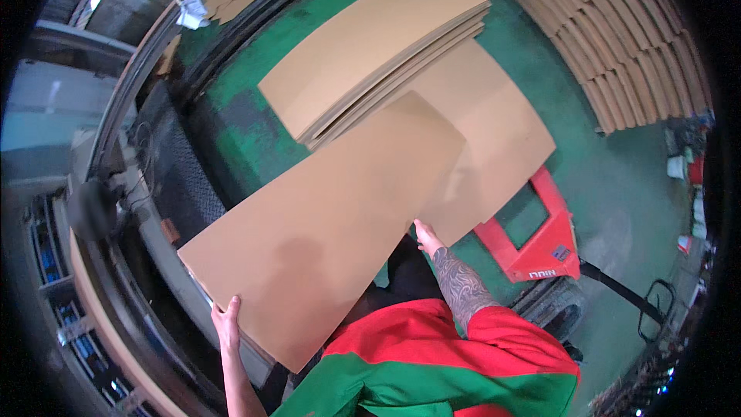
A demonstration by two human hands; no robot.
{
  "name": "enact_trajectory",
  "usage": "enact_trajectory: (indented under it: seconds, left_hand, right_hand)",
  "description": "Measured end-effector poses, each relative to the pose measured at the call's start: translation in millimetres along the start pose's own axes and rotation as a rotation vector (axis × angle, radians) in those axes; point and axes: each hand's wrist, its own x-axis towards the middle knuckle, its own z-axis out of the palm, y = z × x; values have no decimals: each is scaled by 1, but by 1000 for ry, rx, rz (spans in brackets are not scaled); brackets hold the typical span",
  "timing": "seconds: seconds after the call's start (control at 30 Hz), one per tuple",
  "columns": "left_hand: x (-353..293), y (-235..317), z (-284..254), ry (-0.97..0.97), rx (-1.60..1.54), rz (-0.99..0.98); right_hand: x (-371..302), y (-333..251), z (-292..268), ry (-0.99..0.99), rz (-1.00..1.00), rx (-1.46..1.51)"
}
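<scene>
A large brown cardboard sheet (324, 208) stretches across in front of me, held by both hands. My left hand (226, 323) grips its near left edge, thumb on top and fingers hidden beneath. At the near right edge, my right hand (425, 235) pinches the board between thumb and fingers. Beyond it lies a stack of cardboard sheets (378, 38), its layered edges facing me. Another broad flat cardboard sheet (498, 127) lies beside that stack, partly covered by the stack and by the held sheet.
A red pallet jack (540, 251) with a black handle (625, 293) stands to the right. Tall bundles of folded cardboard (617, 46) rise at the far right. Along the left runs a machine with a curved metal rail (116, 116) and a black ridged mat (177, 158).
</scene>
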Motion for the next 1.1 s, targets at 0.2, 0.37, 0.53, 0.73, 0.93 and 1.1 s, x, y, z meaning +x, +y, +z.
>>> enact_trajectory:
  seconds: [0.2,0.37,0.53,0.73,0.93,1.1]
  left_hand:
    - [-109,50,8,119,64,41]
    - [-168,77,23,120,173,121]
    - [-218,72,-19,-64,319,456]
    - [-276,-61,-85,115,-118,326]
    - [-266,-183,-96,855,-767,441]
    - [-261,-274,-166,1174,-851,370]
  right_hand:
    - [20,39,44,-356,17,808]
    - [19,50,18,-426,-332,952]
    - [-23,27,-3,-767,-281,887]
    - [-121,-33,40,-502,-419,907]
    - [-266,-91,143,-671,-655,803]
    - [-380,-92,286,-844,-693,660]
